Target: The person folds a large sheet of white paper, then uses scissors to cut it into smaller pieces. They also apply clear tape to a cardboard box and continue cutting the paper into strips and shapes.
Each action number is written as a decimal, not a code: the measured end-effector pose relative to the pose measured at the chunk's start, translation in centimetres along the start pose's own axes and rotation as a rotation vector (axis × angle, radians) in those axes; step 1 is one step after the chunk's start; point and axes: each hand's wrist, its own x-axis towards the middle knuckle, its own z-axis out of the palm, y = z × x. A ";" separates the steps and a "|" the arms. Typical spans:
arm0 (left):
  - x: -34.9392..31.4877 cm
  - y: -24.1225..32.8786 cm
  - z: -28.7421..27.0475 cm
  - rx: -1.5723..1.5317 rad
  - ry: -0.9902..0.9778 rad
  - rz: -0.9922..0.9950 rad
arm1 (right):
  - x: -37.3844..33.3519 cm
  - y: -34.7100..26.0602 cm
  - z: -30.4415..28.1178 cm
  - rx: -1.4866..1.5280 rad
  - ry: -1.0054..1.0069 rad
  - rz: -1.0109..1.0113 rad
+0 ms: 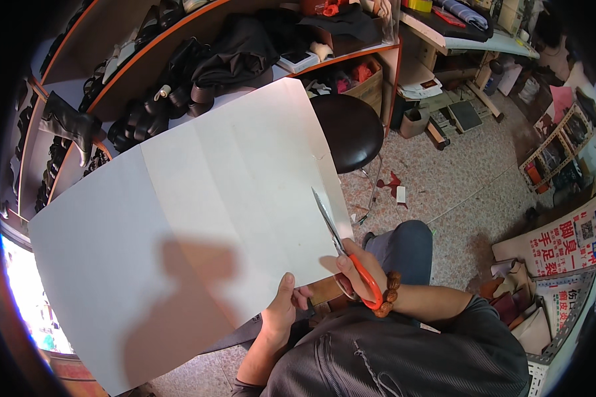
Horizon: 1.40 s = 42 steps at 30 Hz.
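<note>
A large white sheet of card (245,192) spreads out in front of me, with a faint crease and my shadow across it. My left hand (283,309) grips its near edge, thumb on top and fingers beneath. In my right hand (362,268) is a pair of scissors (340,239) with orange handles, its blades pointing away over the right part of the sheet. The blades look closed together or nearly so. Beaded wood circles my right wrist. Part of the right fingers is hidden behind the handle.
Shelves (152,86) filled with dark shoes stand at the far left, with a black boot (66,122) at their end. A round dark stool (349,132) is just beyond the sheet. A sewing-style table (463,40) stands far right. A bin of leather scraps (533,317) is at my right.
</note>
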 end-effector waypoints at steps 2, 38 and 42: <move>0.0 0.0 0.0 -0.012 -0.003 0.003 | -0.1 0.1 0.1 0.011 0.010 0.001; -1.7 -0.7 -0.1 0.163 -0.212 -0.169 | 1.5 -0.8 -1.7 -0.216 0.197 -0.226; -1.9 -1.1 -0.1 0.152 -0.198 -0.161 | 1.4 -1.0 -1.8 -0.214 0.168 -0.180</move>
